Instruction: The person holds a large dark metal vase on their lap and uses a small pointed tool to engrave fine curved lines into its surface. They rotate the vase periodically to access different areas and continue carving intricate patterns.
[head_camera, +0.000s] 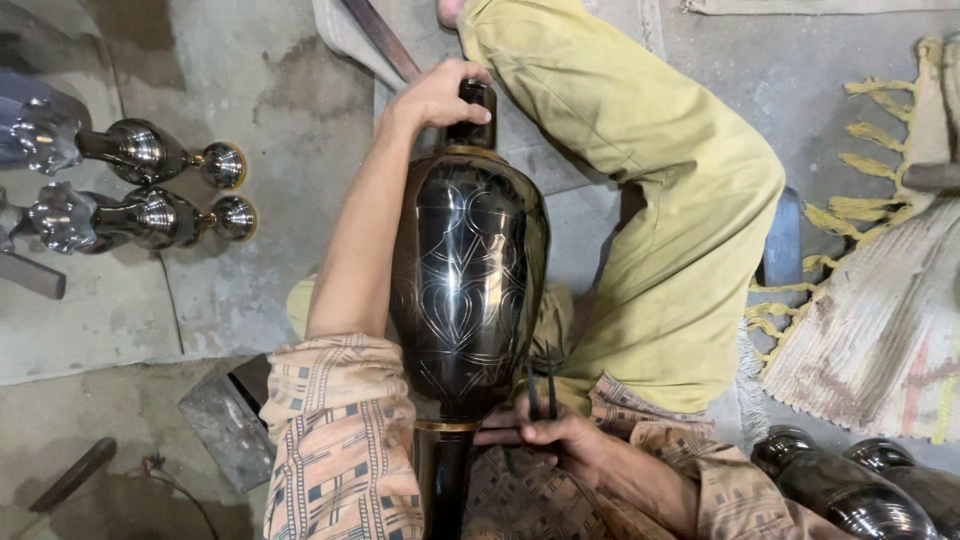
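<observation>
Two polished silver vases (130, 185) lie on their sides on the concrete floor (110, 310) at far left, well apart from the work. Next, the left hand (435, 95) is closed over the narrow end of the large black engraved vase (468, 285), which is laid lengthwise across the lap. That grip is best kept firm, so the body cannot roll while lines are cut. Further right, near the vase's lower end, the right hand (560, 435) is closed around a thin dark engraving tool (540, 385), its tip touching the surface. Short, light, controlled strokes would be judged safest on the curve. More dark vases (850, 485) lie at lower right.
</observation>
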